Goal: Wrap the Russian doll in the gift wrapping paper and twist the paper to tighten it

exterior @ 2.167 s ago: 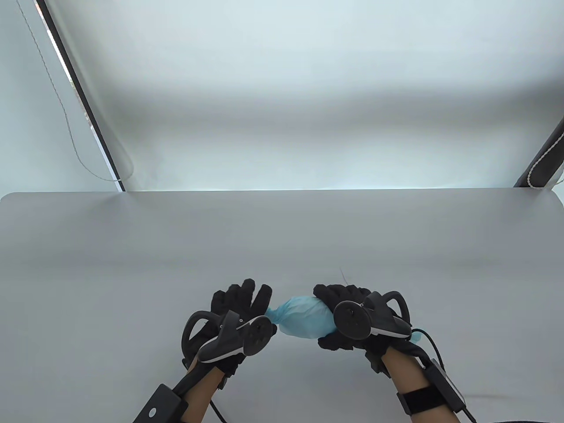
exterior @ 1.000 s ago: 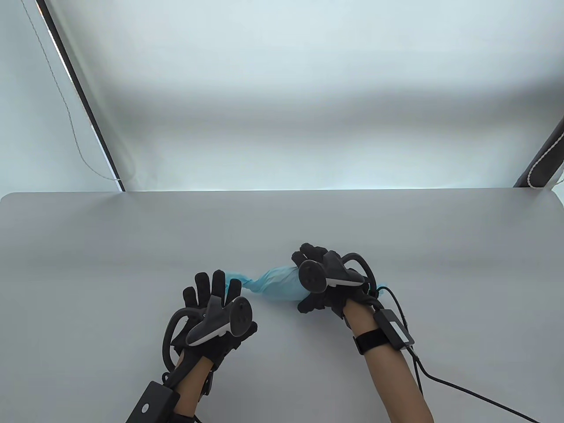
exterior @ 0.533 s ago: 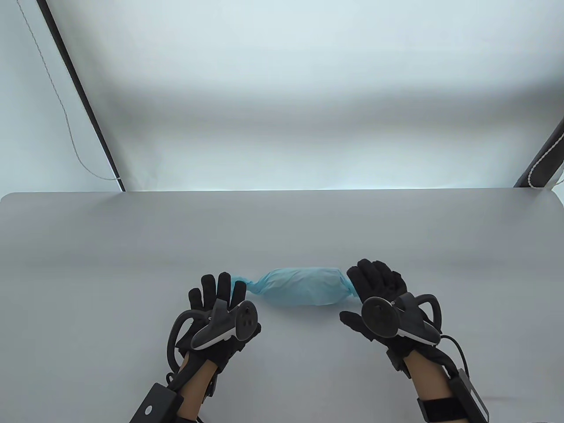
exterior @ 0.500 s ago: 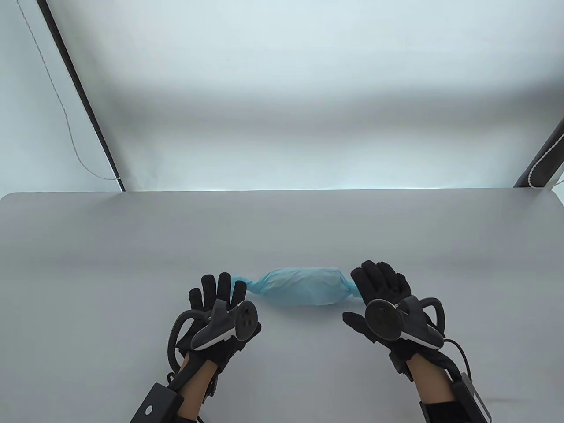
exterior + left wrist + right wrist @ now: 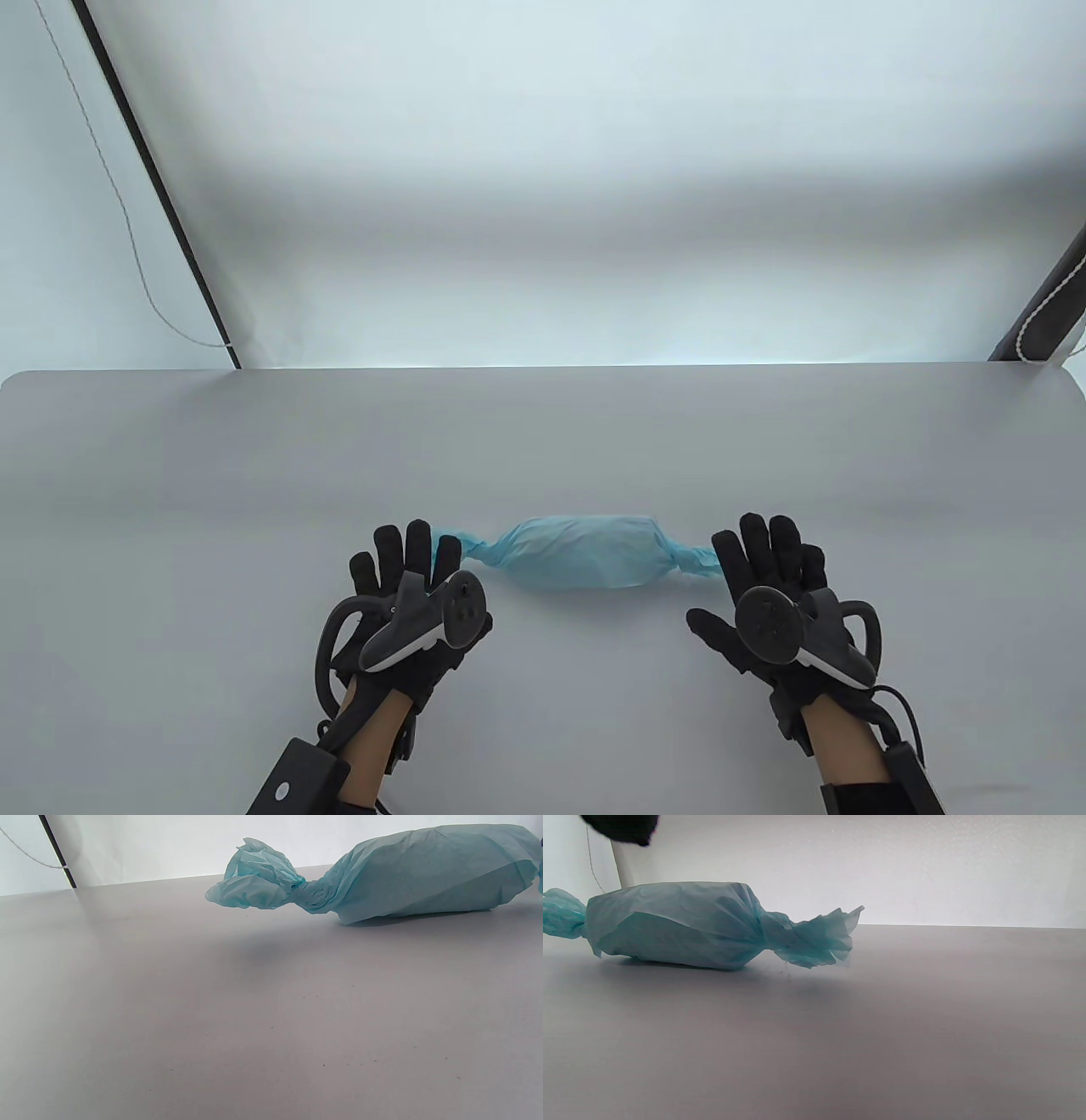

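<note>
The wrapped doll lies on the table, both ends twisted. Left hand and right hand flank it, each grip released, indicating the wrap holds unaided.

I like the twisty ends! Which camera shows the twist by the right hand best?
The right wrist view: the right twisted end is close and fully visible. The table view shows it small beside the right hand; the left wrist view barely shows it.

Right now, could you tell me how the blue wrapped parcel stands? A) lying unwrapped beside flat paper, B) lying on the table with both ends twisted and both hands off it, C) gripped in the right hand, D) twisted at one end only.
B: the wrapped parcel lies on the table, twisted at both ends, while the left hand and right hand are spread open beside it.
</note>
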A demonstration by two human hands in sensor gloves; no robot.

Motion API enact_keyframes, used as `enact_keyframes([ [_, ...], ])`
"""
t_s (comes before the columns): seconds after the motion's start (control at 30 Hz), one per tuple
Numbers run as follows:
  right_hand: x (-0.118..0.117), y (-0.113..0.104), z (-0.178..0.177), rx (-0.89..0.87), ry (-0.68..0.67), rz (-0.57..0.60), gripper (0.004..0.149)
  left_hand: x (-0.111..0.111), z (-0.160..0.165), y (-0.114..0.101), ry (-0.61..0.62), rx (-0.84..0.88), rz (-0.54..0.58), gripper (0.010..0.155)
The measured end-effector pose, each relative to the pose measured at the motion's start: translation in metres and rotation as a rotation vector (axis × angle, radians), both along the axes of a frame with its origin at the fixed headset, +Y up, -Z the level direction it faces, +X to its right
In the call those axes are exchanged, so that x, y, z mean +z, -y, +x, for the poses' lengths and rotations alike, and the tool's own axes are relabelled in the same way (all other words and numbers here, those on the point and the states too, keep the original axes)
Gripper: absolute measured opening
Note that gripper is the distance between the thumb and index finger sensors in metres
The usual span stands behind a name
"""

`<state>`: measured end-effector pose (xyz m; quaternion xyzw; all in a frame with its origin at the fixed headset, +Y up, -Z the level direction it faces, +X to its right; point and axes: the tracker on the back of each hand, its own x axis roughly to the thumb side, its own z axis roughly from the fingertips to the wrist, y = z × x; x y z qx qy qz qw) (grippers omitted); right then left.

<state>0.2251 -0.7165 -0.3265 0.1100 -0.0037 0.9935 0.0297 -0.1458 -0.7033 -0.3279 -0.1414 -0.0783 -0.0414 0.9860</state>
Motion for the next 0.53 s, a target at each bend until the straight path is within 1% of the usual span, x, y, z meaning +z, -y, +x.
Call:
enact_keyframes([
  [0.2, 0.001, 0.003, 0.000, 0.006, 0.006, -0.019, 0.097, 0.001, 0.000, -0.001, 0.005, -0.018, -0.002, 0.093],
  [0.53, 0.002, 0.005, -0.002, 0.012, 0.001, -0.020, 0.096, -0.001, -0.011, -0.001, -0.030, 0.019, -0.016, 0.092],
])
